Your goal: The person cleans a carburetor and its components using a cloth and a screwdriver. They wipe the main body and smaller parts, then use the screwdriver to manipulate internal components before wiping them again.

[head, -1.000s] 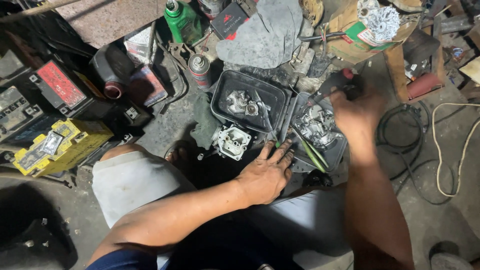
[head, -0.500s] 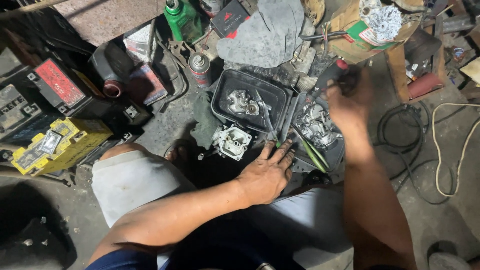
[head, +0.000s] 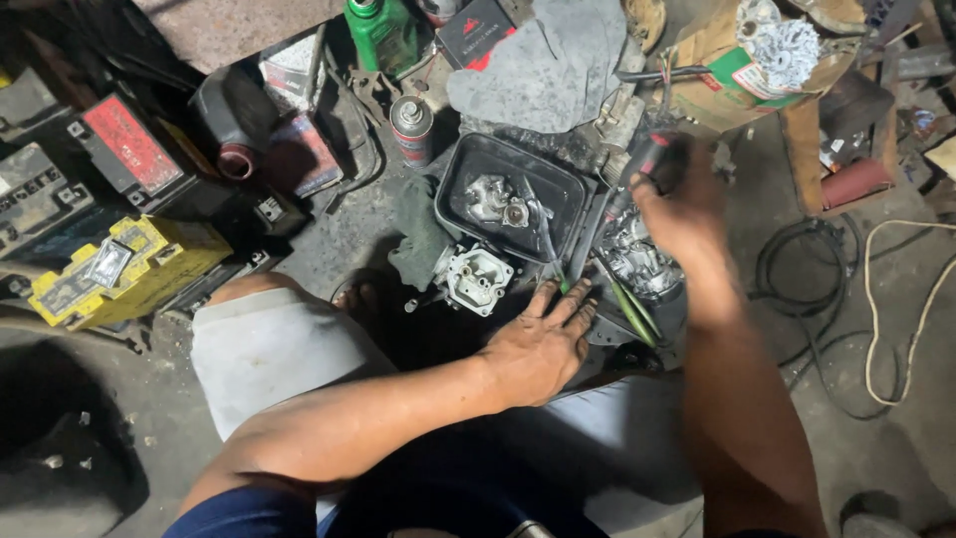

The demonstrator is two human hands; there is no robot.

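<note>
My left hand (head: 543, 344) rests flat on the floor with fingers spread, just below a black plastic tray (head: 468, 159) that holds metal engine parts. A pale metal carburettor body (head: 476, 279) lies left of that hand. My right hand (head: 682, 204) is blurred and closed around a tool with a dark and red handle (head: 652, 154), above a grey metal engine part (head: 642, 264) at the tray's right side. Thin green-handled tools (head: 627, 304) lie between the two hands.
A yellow battery (head: 129, 269) and a black battery with a red top (head: 124, 149) stand at the left. A spray can (head: 411, 128), green bottle (head: 381, 32) and grey cloth (head: 553, 65) lie behind the tray. Black cable coils (head: 797, 269) and a pale cord (head: 896, 309) are at the right.
My right hand with the tool has moved left and slightly up, over the engine part. My left hand has stayed planted on the floor.
</note>
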